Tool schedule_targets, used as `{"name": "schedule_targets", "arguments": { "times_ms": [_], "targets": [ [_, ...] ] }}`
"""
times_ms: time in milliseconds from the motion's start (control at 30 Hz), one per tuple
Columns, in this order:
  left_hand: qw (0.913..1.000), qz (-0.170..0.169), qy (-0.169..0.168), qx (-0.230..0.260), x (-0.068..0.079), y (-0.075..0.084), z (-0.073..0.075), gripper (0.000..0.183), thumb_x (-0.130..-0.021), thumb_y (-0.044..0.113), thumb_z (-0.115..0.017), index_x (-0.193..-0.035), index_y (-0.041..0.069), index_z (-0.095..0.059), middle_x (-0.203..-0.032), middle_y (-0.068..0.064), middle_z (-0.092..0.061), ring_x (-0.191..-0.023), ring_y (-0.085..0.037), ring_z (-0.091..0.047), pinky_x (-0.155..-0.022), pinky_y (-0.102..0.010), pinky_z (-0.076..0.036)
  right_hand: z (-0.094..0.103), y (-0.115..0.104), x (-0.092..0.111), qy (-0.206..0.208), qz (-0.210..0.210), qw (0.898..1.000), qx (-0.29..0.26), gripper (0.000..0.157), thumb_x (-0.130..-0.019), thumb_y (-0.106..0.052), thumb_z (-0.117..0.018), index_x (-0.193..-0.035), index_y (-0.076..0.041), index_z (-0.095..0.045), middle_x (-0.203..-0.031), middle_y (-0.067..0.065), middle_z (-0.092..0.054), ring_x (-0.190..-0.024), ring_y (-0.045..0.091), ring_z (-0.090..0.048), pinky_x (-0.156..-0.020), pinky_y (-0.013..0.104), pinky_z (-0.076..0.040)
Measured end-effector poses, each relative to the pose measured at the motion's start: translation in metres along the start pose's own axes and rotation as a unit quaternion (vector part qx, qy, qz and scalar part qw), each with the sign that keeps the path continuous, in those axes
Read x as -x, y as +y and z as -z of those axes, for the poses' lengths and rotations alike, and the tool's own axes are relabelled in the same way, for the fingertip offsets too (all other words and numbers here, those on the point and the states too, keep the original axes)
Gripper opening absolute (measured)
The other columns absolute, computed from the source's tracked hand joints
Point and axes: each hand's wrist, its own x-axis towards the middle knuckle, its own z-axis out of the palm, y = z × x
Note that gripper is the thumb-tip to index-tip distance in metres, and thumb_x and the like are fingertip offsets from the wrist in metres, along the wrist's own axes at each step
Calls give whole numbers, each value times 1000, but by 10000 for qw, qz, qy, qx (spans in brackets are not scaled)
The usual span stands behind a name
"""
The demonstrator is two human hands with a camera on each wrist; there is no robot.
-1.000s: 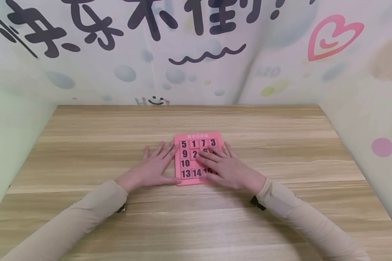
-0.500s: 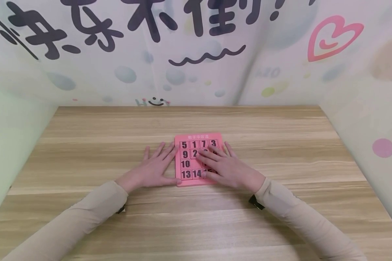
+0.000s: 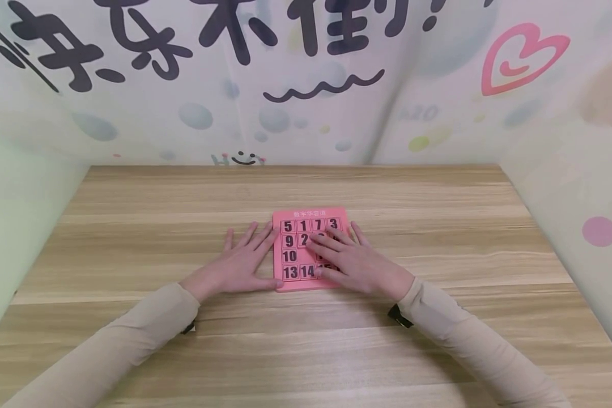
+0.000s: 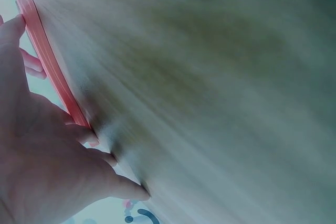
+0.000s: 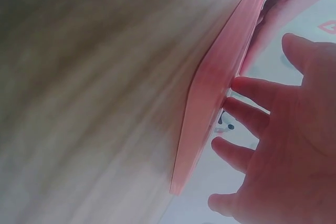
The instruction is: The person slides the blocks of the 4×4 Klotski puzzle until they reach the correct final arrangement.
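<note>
A pink number sliding puzzle (image 3: 279, 266) lies flat on the wooden table in the head view. Its top row reads 5, 1, 7, 3, and a bare pink slot shows right of the 10 tile (image 3: 289, 256). At its left side my left hand (image 3: 237, 266) lies with spread fingers, the thumb on the lower left corner and a fingertip by the left edge. Over the right part my right hand (image 3: 359, 266) extends its fingers, tips on or just above the tiles near 2. It hides several tiles there. The puzzle's pink side (image 4: 50, 61) shows in the left wrist view.
The wooden table (image 3: 306, 351) extends around the puzzle on all sides. Behind it rises a white wall (image 3: 306, 130) with dark lettering and drawings. Pale walls also flank the table on the left and right.
</note>
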Motion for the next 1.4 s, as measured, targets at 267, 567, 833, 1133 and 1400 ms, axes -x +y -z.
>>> {"name": "schedule_targets", "arguments": {
  "times_ms": [267, 567, 833, 1133, 1400],
  "targets": [
    [10000, -3, 0, -40, 0, 0, 1, 106, -83, 72, -51, -156, 9, -7, -160, -9, 2, -144, -37, 5, -105, -68, 10, 2, 1, 0, 107, -18, 9999, -119, 60, -101, -52, -36, -152, -20, -34, -157, -1, -27, -145, 29, -15, -113, 59, 2],
    [10000, -7, 10, 33, 1, 1, 2, 105, -84, 70, -54, -156, 9, -8, -160, -10, 1, -144, -37, 6, -104, -68, 11, 6, 3, 3, 208, -50, 9995, -228, 58, -101, -49, -39, -152, -20, -35, -157, -2, -28, -145, 28, -17, -112, 60, 1],
    [10000, -15, 1, 16, 1, 1, 0, 105, -84, 71, -52, -156, 9, -8, -160, -9, 1, -144, -38, 6, -105, -67, 10, 6, -3, 9, 211, -31, 9995, -211, 59, -102, -48, -39, -152, -19, -33, -157, -1, -27, -144, 29, -17, -113, 60, 0],
    [10000, -26, 10, 49, 0, 0, 0, 106, -83, 72, -52, -156, 10, -7, -160, -9, 2, -144, -37, 6, -105, -68, 10, 6, -12, 12, 305, 27, 9993, -234, 59, -101, -50, -40, -150, -17, -38, -156, 1, -30, -144, 31, -18, -112, 61, -2],
    [10000, 7, 7, 58, 1, 2, 1, 105, -84, 71, -53, -156, 10, -7, -161, -9, 1, -144, -37, 6, -105, -67, 10, 2, -17, 13, 305, 221, 9990, -221, 57, -101, -50, -37, -150, -19, -39, -156, -1, -30, -143, 32, -19, -113, 59, -1]
  ]
}}
